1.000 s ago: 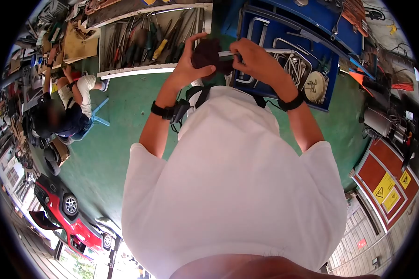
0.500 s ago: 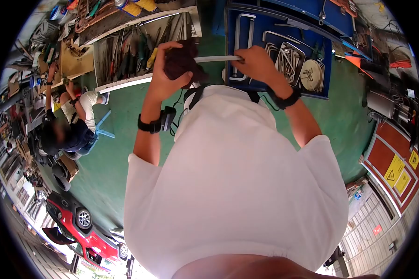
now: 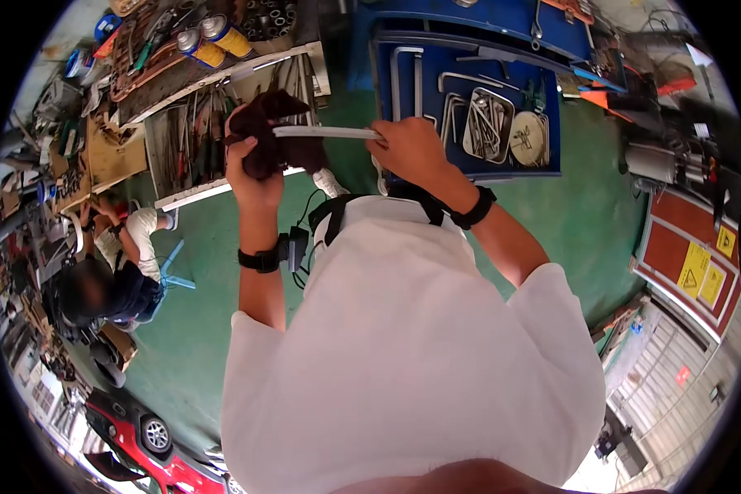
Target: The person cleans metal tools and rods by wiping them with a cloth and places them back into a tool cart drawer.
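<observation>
My left hand (image 3: 255,181) is closed around a dark maroon cloth (image 3: 303,153), its folds hanging over the drawer edge. A long, pale metal bar (image 3: 325,132) runs level from the cloth across to my right hand (image 3: 412,151). Closed fingers of my right hand grip the bar's right end. The left end of the bar lies against the cloth; I cannot make out its exact tool type. Below and behind my left hand is a wooden drawer (image 3: 166,200) of hand tools. My right hand is beside the blue drawer (image 3: 502,174) with large hex keys (image 3: 407,82).
Spray cans (image 3: 202,49) stand on the bench at upper left. A metal tray (image 3: 487,123) of hex keys and a round dish (image 3: 529,138) sit in the blue drawer. Another person (image 3: 128,284) sits at far left by a blue stool (image 3: 173,267). A red car (image 3: 144,461) stands lower left.
My left hand and the cloth have moved left and slightly down, and more of the bar's length shows. My right hand still grips its end. The whole view has shifted a little.
</observation>
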Available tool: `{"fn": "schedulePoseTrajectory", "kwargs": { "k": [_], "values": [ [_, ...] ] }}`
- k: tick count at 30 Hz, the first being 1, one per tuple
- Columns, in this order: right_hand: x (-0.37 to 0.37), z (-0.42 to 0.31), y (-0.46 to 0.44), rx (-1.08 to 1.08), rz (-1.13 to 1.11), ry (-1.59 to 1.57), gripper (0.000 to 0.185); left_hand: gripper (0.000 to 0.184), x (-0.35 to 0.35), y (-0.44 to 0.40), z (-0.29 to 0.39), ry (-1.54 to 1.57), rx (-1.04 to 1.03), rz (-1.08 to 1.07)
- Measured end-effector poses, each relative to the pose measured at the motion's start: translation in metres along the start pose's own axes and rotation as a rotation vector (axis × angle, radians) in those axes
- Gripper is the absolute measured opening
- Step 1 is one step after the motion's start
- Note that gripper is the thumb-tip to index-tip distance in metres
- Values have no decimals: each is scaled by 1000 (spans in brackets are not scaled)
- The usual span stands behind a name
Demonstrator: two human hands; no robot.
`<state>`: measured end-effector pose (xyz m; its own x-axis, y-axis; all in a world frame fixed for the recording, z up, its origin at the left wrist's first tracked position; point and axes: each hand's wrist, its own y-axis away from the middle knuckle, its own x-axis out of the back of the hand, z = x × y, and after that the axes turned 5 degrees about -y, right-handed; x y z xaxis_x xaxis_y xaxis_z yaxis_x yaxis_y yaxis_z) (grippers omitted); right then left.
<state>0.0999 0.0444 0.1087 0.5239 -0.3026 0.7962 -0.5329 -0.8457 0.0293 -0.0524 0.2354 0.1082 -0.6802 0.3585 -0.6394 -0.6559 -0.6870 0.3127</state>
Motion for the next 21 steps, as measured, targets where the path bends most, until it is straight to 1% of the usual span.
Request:
{"fn": "schedulePoseTrajectory", "kwargs": {
  "k": [1, 2, 4, 5, 6, 7, 8, 10, 11, 12, 13, 14, 15, 16, 17, 18, 19, 20, 21],
  "values": [
    [-3, -2, 5, -18, 4, 11, 16, 55, 5, 0, -6, 47, 7, -36],
    [-6, -5, 9, 11, 9, -13, 16, 55, 9, -1, -11, 60, 18, -45],
    [-12, -7, 12, 45, 4, -29, 16, 55, 0, 5, -13, 505, -10, -43],
    [-17, -10, 12, 0, -24, -125, 18, 53, -8, 7, -13, 406, -1, 237],
    [-24, -12, 12, -41, -45, -224, 20, 53, -11, 7, -14, 406, -4, 235],
    [-37, -11, 13, -96, -42, -377, 23, 52, -14, 3, -14, 444, -40, 114],
    [-48, -8, 14, -85, -31, -382, 23, 51, -19, 1, -13, 476, -74, -7],
    [-58, -5, 12, -150, -122, -709, 24, 50, -44, 4, -14, 460, -133, 10],
    [-58, -7, 13, -194, -96, -875, 26, 51, -55, 7, -16, 540, -163, -184],
    [-55, -8, 14, -184, -107, -895, 26, 51, -68, 14, -19, 615, -194, -378],
    [-48, -6, 11, -145, -127, -985, 29, 51, -85, 24, -23, 563, -193, -319],
    [-40, -2, 9, -110, -148, -1072, 32, 51, -94, 29, -34, 552, -208, -317],
    [-27, 0, 8, -63, -174, -1051, 27, 56, -102, 34, -49, 244, -322, -222],
    [-20, 8, 11, -57, -179, -1056, 27, 64, -110, 39, -61, -64, -427, -125],
    [-14, 15, 15, -23, -135, -1085, 23, 75, -118, 45, -70, -357, -479, -74],
    [-10, 20, 18, 15, -90, -1118, 20, 74, -119, 52, -77, -443, -352, -98],
    [-5, 29, 19, 26, -95, -1132, 20, 71, -119, 55, -90, -335, -309, -109],
    [0, 42, 24, 95, -90, -1048, 17, 68, -121, 59, -101, -227, -259, -116],
    [5, 58, 29, 166, -81, -955, 15, 68, -129, 66, -106, -237, -266, -112]
  ]
}}
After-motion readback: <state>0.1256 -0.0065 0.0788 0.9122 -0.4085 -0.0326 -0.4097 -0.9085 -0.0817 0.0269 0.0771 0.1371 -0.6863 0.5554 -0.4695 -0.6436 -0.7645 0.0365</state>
